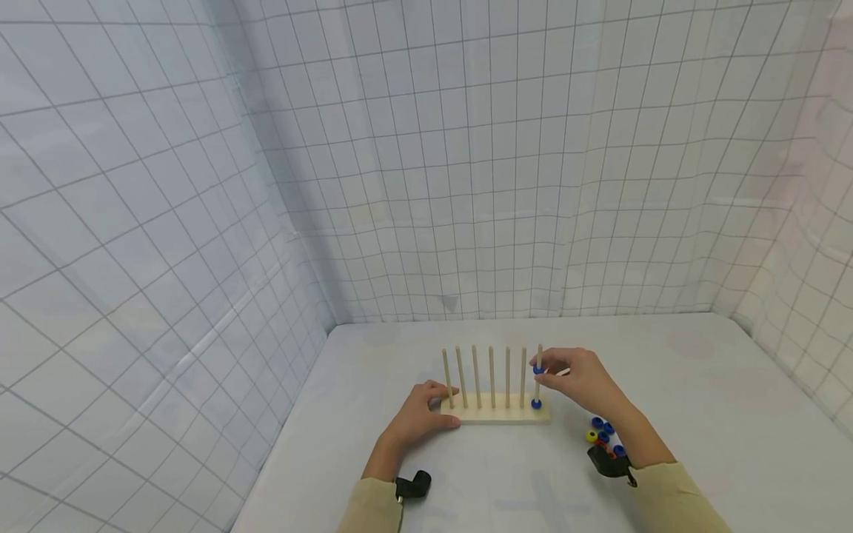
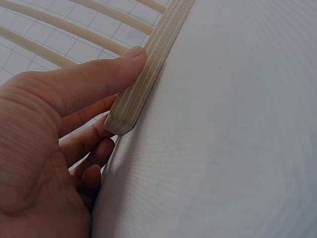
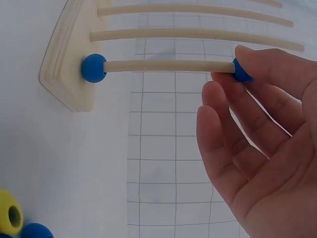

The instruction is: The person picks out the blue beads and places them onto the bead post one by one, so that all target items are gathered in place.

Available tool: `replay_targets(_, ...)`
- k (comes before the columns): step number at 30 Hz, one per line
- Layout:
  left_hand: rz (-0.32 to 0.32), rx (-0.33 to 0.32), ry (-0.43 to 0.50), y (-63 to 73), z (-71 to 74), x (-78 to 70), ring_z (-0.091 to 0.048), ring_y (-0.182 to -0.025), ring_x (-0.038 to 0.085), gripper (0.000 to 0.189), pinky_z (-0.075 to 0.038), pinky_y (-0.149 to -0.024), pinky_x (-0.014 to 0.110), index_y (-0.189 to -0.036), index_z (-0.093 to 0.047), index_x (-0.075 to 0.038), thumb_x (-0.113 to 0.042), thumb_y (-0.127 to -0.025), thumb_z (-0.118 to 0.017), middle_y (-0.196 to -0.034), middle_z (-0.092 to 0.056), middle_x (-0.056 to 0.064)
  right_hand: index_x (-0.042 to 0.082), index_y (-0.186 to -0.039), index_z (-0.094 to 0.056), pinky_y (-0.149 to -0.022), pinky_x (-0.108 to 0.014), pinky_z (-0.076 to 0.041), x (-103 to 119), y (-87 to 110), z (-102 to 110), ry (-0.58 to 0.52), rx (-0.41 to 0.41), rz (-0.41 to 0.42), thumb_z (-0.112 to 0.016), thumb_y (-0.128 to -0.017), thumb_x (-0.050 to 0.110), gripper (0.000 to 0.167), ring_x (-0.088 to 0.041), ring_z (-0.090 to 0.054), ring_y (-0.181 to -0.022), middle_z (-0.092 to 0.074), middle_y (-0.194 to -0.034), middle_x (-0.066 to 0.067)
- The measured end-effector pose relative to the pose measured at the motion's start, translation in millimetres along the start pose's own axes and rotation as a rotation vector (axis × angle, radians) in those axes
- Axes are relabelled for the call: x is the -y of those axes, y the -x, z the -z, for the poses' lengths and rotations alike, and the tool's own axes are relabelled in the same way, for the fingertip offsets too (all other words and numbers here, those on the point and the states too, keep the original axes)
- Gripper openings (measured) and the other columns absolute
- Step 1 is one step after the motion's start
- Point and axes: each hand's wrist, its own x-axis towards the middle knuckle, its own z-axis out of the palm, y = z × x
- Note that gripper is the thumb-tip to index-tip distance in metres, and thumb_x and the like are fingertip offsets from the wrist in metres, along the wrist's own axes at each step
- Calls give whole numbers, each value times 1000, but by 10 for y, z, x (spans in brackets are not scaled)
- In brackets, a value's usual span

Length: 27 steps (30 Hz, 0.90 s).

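Observation:
A pale wooden base [image 1: 496, 418] with several upright dowels [image 1: 492, 376] stands on the white table. My left hand [image 1: 418, 411] grips its left end, thumb along the front edge and fingers behind, as the left wrist view shows. At the rightmost dowel, my right hand [image 1: 578, 379] pinches a blue bead [image 3: 241, 71] between thumb and fingers; the bead is threaded on the upper part of that dowel. Another blue bead [image 3: 93, 68] sits at the foot of the same dowel, against the base. The other dowels carry no beads.
Loose beads lie on the table beside my right forearm: several blue ones [image 1: 597, 423], a yellow bead [image 1: 591, 436] and red ones partly hidden by the black wrist camera [image 1: 606, 463]. White grid-patterned curtains [image 1: 466, 185] hang behind and at both sides.

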Motion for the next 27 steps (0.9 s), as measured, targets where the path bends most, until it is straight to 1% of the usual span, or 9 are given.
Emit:
replay_targets(7, -10, 0, 2, 9, 5, -22, -46, -114, 24, 57, -35, -102, 52, -127, -72, -17, -33, -75, -90, -118, -61, -2, 28, -104, -74, -72, -38, -54, -25, -4, -18, 4, 7, -6, -77, -90, 21, 15, -14, -65, -89, -69, -92, 11)
replay_targets(17, -1, 0, 15, 10, 13, -47, -45, -116, 25, 57, -34, -103, 53, -127, -72, -18, -31, -75, -90, -118, -61, -2, 28, -102, -74, -75, -40, -53, -31, -16, -27, 24, 41, -21, -78, -90, 21, 14, -14, -65, -90, -68, -92, 11)
replay_targets(22, -9, -1, 11, 4, 2, -17, -45, -115, 25, 57, -35, -102, 53, -127, -72, -19, -32, -75, -90, -118, -61, -3, 28, -102, -74, -76, -41, -52, -35, -15, -30, 19, 58, -27, -78, -90, 18, 17, -14, -65, -90, -68, -90, 11)
replay_targets(27, -16, -3, 7, -9, -12, 19, -45, -115, 24, 56, -35, -101, 53, -127, -72, -20, -32, -75, -90, -118, -61, -3, 27, -102, -74, -77, -42, -51, -66, -17, -41, 8, 68, -16, -77, -90, 16, 17, -13, -64, -90, -68, -89, 11)
